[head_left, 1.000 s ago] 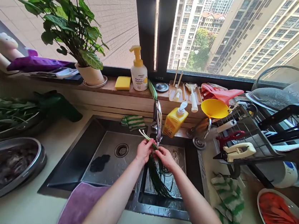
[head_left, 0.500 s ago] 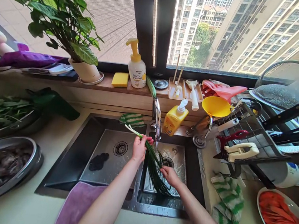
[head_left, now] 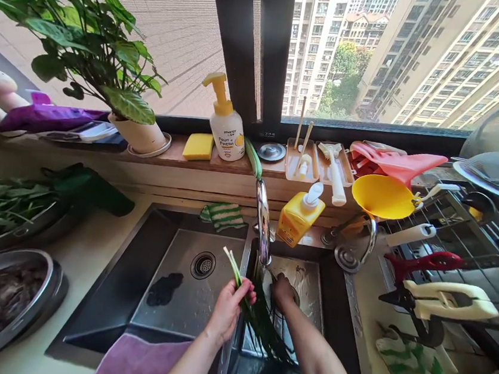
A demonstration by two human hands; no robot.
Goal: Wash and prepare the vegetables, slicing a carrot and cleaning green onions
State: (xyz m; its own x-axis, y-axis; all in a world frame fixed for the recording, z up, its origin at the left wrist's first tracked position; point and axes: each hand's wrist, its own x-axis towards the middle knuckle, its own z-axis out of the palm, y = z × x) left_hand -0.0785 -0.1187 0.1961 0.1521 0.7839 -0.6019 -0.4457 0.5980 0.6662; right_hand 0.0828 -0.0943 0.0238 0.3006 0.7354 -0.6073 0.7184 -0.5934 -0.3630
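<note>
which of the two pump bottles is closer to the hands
The yellow pump bottle with the white pump, standing beside the faucet at the sink's edge. The white bottle with the yellow pump stands farther back on the windowsill.

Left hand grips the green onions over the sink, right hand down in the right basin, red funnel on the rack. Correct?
Not quite: the funnel is yellow, not red, per the head view. The left hand does grip the green onions over the sink, and the right hand is in the right basin.

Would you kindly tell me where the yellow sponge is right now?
In the head view, the yellow sponge lies on the wooden window ledge, left of centre, between the plant pot and the white pump bottle.
</note>
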